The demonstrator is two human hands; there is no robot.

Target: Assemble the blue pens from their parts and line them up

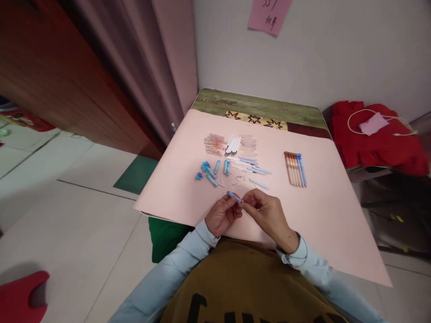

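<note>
Near the front edge of the table, my left hand (222, 214) pinches a blue pen barrel (233, 196) between thumb and fingers. The fingertips of my right hand (266, 213) are closed at the barrel's lower right end; whether a small part sits in them is too small to make out. Just beyond my hands lie several blue pen barrels (212, 180) and a few small blue caps (199, 176). Tiny pale pieces (238, 178) and light blue tubes (258, 184) are scattered to their right.
White refills with dark tips (233, 146) lie between reddish tubes (214, 144) and pale clear tubes (248, 144). A row of assembled pens (295, 169), brown and blue, is at the right. Pink paper (323, 224) covers the table. Red cloth (373, 143) lies beyond the right edge.
</note>
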